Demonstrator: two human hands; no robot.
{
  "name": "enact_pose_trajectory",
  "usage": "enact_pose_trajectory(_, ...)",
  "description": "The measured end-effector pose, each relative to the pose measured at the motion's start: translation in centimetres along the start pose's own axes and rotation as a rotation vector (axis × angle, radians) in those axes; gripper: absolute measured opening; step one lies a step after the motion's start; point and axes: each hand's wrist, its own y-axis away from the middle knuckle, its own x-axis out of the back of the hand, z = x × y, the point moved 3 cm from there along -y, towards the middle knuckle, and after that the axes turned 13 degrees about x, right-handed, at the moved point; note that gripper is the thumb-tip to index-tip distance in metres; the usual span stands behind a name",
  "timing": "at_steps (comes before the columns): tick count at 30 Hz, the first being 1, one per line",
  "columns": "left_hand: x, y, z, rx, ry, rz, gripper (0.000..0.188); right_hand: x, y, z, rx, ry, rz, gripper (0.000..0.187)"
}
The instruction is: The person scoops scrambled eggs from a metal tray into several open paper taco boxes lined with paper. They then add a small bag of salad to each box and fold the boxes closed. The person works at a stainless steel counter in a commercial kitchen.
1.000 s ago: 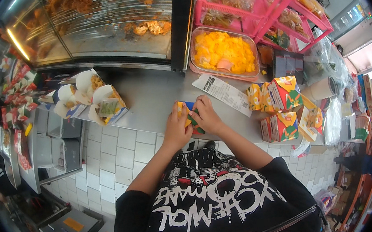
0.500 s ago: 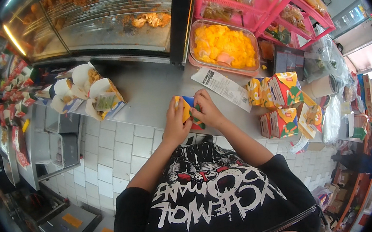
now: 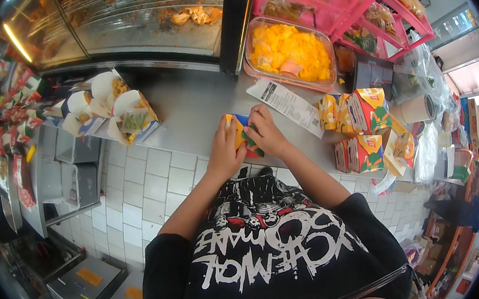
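Between my hands, over the front edge of the metal counter (image 3: 187, 105), is a small cardboard food box (image 3: 242, 132) in yellow, blue, red and green. My left hand (image 3: 225, 150) is closed round its left side, fingers over the yellow panel. From the right, my right hand (image 3: 268, 134) grips it, with the thumb on its near face. My fingers hide much of the box, so I cannot tell whether its top is folded down. A long printed receipt (image 3: 286, 106) lies just beyond my right hand.
Open food boxes (image 3: 132, 117) stand at the left, below a heated glass display (image 3: 137, 25). Further right are a tub of yellow food (image 3: 287, 52), pink baskets (image 3: 348, 13), folded boxes (image 3: 368, 111), more boxes (image 3: 365, 154) and paper cups (image 3: 415, 110).
Both hands still grip the box. My right hand has shifted slightly up and its fingers have moved on the box, and more of the near face shows between my hands.
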Motion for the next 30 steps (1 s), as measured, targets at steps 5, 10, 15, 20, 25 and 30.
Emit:
enact_pose_trajectory(5,-0.2,-0.2,0.3,0.033,0.017,0.096,0.065,0.3,0.6,0.4,-0.123,-0.263,0.018,0.023)
enact_pose_trajectory(10,-0.5,-0.3,0.1,0.042,-0.014,0.068,0.064,0.3,0.8,-0.1,-0.073,-0.127,0.005,0.024)
enact_pose_trajectory(15,-0.4,-0.3,0.0,0.018,-0.016,0.032,0.067,0.1,0.7,-0.5,0.003,-0.012,-0.006,0.025)
enact_pose_trajectory(20,-0.1,-0.3,0.2,0.012,-0.048,0.002,0.070,0.3,0.6,-0.7,0.006,-0.030,-0.043,0.025)
enact_pose_trajectory(25,-0.1,-0.2,0.3,0.001,-0.066,-0.017,0.073,0.3,0.5,-0.9,0.036,0.020,-0.081,0.022)
enact_pose_trajectory(30,0.4,-0.9,-0.7,-0.002,0.105,-0.045,0.055,0.1,0.5,-1.1,0.007,0.072,-0.055,0.017)
